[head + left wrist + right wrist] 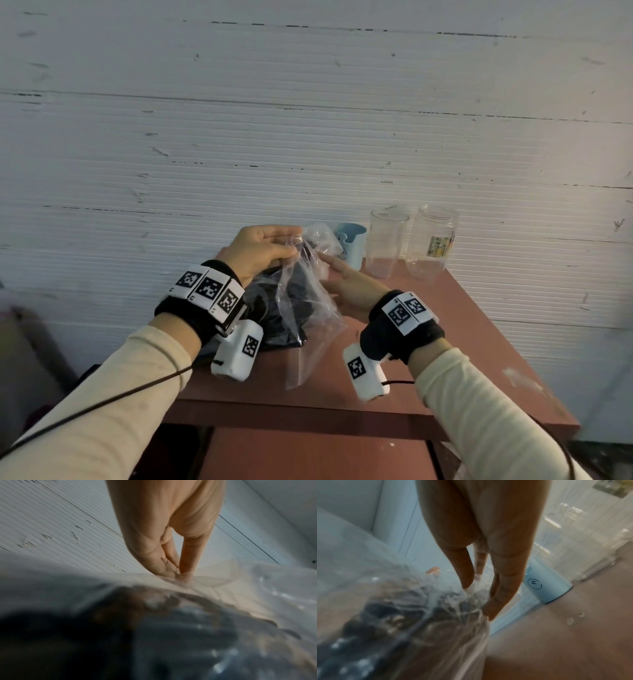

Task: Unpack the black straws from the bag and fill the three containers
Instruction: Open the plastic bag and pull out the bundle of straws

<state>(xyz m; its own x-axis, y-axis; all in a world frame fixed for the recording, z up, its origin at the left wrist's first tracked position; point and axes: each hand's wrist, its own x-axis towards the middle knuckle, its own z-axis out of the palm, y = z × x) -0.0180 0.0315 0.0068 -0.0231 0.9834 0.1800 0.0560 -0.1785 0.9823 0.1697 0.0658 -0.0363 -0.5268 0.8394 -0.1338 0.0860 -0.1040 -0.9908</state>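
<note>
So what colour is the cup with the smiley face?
The cup is light blue, clearest in the right wrist view.

The bag (305, 308) stands on the table (462, 325), toward its left side, with the straws (291, 298) inside it. The left hand (263, 251) is at the bag's top left, the right hand (346, 291) against its right side. Behind the bag and to the right, three containers stand in a row by the wall (308, 120): the cup (352, 245) nearest the bag, the tumbler (385, 240) next, the jar (433, 236) rightmost.
</note>
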